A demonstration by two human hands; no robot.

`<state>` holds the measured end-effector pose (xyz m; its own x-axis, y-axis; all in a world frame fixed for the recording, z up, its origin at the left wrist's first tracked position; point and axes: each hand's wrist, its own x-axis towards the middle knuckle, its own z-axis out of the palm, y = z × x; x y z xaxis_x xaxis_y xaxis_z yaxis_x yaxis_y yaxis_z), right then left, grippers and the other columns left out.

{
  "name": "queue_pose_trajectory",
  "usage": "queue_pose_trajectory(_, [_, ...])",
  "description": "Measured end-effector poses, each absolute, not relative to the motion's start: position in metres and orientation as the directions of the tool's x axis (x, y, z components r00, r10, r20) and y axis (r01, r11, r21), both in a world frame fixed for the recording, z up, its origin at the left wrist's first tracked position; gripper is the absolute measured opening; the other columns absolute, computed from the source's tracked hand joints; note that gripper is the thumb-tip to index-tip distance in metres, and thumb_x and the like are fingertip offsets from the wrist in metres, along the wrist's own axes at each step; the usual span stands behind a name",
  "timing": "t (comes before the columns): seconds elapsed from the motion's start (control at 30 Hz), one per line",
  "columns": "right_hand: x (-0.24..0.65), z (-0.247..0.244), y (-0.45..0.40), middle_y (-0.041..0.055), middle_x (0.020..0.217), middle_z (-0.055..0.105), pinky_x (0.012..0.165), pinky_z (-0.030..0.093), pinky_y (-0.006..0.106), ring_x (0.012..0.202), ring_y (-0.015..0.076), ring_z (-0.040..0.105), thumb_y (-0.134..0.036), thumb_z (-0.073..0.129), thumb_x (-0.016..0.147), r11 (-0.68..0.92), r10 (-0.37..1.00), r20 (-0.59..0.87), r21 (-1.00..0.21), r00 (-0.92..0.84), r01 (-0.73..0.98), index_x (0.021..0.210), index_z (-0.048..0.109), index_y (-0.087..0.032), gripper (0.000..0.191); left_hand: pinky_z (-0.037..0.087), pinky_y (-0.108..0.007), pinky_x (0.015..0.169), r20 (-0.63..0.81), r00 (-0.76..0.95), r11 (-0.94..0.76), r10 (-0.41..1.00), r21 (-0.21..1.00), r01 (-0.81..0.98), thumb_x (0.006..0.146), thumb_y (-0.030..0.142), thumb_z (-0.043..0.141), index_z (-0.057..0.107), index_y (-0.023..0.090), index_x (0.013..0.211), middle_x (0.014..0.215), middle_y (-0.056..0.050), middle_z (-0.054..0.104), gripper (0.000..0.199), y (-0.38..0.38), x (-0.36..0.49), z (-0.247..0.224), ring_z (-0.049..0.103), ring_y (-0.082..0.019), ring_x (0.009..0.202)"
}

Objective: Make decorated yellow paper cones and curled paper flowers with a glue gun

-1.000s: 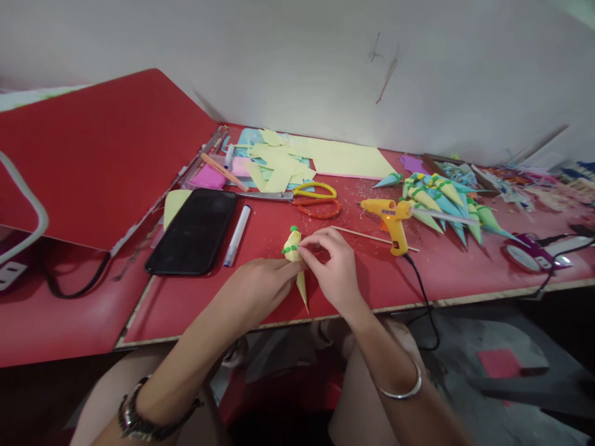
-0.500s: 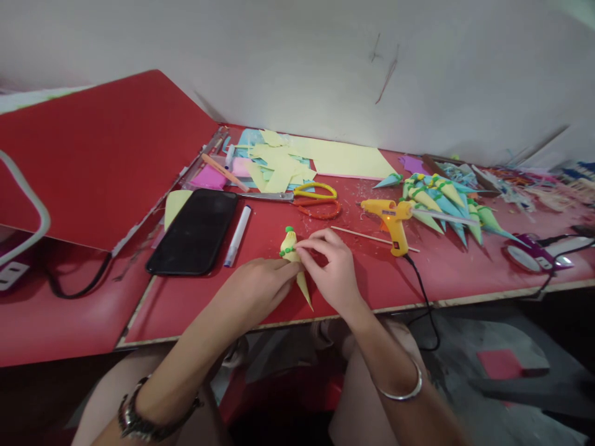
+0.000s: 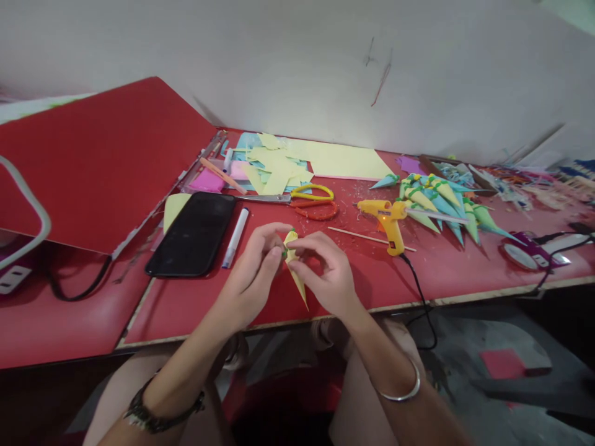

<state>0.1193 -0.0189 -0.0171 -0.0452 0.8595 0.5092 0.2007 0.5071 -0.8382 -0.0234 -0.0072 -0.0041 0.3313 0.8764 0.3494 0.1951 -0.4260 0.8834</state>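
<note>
A small yellow paper cone (image 3: 297,283) with green trim lies near the table's front edge, its point toward me. My left hand (image 3: 255,271) is closed on its upper left side, fingertips at the green trim. From the right, my right hand (image 3: 326,271) pinches the cone's upper part between thumb and fingers. The fingers partly hide the green trim. To the right of my hands are a thin wooden stick (image 3: 367,238) and a yellow glue gun (image 3: 392,227) with a clear glue stick in its back.
Yellow-and-red scissors (image 3: 313,209), a black phone (image 3: 193,234) and a white marker (image 3: 236,237) lie around my hands. Behind are paper scraps (image 3: 279,170). Finished-looking cones (image 3: 441,201) are heaped at the right, near a purple power strip (image 3: 534,248). A red board (image 3: 111,161) leans at the left.
My left hand has moved up from the cone's middle to its upper left side and turned so the thumb shows. My right hand has shifted slightly down and left, still at the cone.
</note>
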Motion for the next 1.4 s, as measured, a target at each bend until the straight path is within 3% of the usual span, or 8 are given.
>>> queue_pose_trajectory(0.2, [0.120, -0.014, -0.023, -0.0003, 0.082, 0.058, 0.069, 0.047, 0.026, 0.074, 0.0126, 0.056, -0.020, 0.058, 0.079, 0.531, 0.839, 0.543, -0.801, -0.037, 0.276, 0.093, 0.064, -0.027, 0.017, 0.039, -0.020, 0.054, 0.310, 0.410, -0.363, 0.858, 0.930, 0.057, 0.088, 0.023, 0.038, 0.035, 0.020, 0.121, 0.072, 0.002, 0.043, 0.033, -0.007, -0.017, -0.003, 0.045, -0.010, 0.062])
queue_pose_trajectory(0.5, [0.120, -0.008, -0.028, 0.0000, 0.079, 0.061, 0.070, 0.047, 0.028, 0.075, 0.0138, 0.057, -0.019, 0.057, 0.079, 0.541, 0.824, 0.566, -0.779, -0.016, 0.317, 0.079, 0.063, -0.023, 0.007, 0.031, -0.017, 0.043, 0.299, 0.414, -0.350, 0.860, 0.935, 0.052, 0.087, 0.022, 0.043, 0.037, 0.018, 0.121, 0.061, 0.006, 0.041, 0.035, -0.005, -0.018, -0.001, 0.037, -0.007, 0.048])
queue_pose_trajectory(0.63, [0.120, -0.009, -0.025, -0.0002, 0.074, 0.060, 0.066, 0.047, 0.026, 0.072, 0.0132, 0.057, -0.022, 0.057, 0.077, 0.470, 0.872, 0.486, -0.864, 0.053, 0.183, 0.073, 0.061, -0.022, 0.006, 0.032, -0.017, 0.042, 0.343, 0.397, -0.354, 0.851, 0.934, -0.049, 0.087, 0.023, 0.044, 0.032, 0.019, 0.124, 0.058, 0.007, 0.040, 0.039, -0.008, -0.014, -0.001, 0.037, -0.007, 0.045])
queue_pose_trajectory(0.8, [0.132, -0.019, -0.011, -0.0028, 0.065, 0.055, 0.056, 0.046, 0.022, 0.055, 0.0081, 0.050, -0.029, 0.054, 0.077, 0.274, 0.910, 0.202, -0.949, 0.362, -0.158, 0.075, 0.055, -0.020, 0.009, 0.037, -0.016, 0.044, 0.437, 0.351, -0.459, 0.828, 0.888, -0.024, 0.087, 0.020, 0.043, 0.035, 0.021, 0.124, 0.061, 0.005, 0.045, 0.037, -0.009, -0.019, 0.002, 0.042, -0.007, 0.047])
queue_pose_trajectory(0.9, [0.137, -0.023, -0.006, -0.0032, 0.065, 0.055, 0.055, 0.045, 0.021, 0.052, 0.0064, 0.049, -0.027, 0.057, 0.073, 0.246, 0.904, 0.126, -0.934, 0.408, -0.258, 0.077, 0.057, -0.019, 0.009, 0.042, -0.019, 0.054, 0.448, 0.444, -0.580, 0.776, 0.784, 0.222, 0.087, 0.019, 0.042, 0.048, 0.020, 0.115, 0.069, 0.002, 0.056, 0.029, -0.003, -0.029, 0.003, 0.052, -0.009, 0.058])
queue_pose_trajectory(1.0, [0.135, -0.021, -0.008, -0.0022, 0.069, 0.060, 0.059, 0.048, 0.021, 0.058, 0.0074, 0.056, -0.021, 0.061, 0.069, 0.235, 0.930, 0.144, -0.940, 0.339, -0.246, 0.076, 0.057, -0.019, 0.009, 0.044, -0.023, 0.063, 0.380, 0.637, -0.731, 0.671, 0.486, 0.480, 0.087, 0.018, 0.040, 0.059, 0.022, 0.105, 0.082, -0.002, 0.065, 0.026, 0.002, -0.036, -0.002, 0.059, -0.014, 0.071])
queue_pose_trajectory(1.13, [0.129, -0.018, -0.011, -0.0018, 0.072, 0.064, 0.064, 0.051, 0.024, 0.062, 0.0100, 0.061, -0.019, 0.057, 0.072, 0.235, 0.941, 0.183, -0.958, 0.284, -0.163, 0.076, 0.054, -0.020, 0.006, 0.042, -0.025, 0.056, 0.305, 0.777, -0.834, 0.550, 0.157, 0.529, 0.085, 0.015, 0.035, 0.057, 0.022, 0.112, 0.075, -0.003, 0.066, 0.035, 0.004, -0.038, -0.012, 0.059, -0.016, 0.064])
queue_pose_trajectory(1.4, [0.130, -0.022, -0.010, 0.0004, 0.080, 0.066, 0.067, 0.052, 0.025, 0.070, 0.0113, 0.062, -0.019, 0.051, 0.078, 0.233, 0.944, 0.231, -0.972, 0.234, 0.017, 0.091, 0.065, -0.021, 0.019, 0.044, -0.028, 0.056, 0.240, 0.798, -0.828, 0.552, 0.048, 0.558, 0.082, 0.013, 0.039, 0.058, 0.021, 0.109, 0.083, -0.004, 0.068, 0.034, 0.004, -0.039, -0.014, 0.062, -0.019, 0.065])
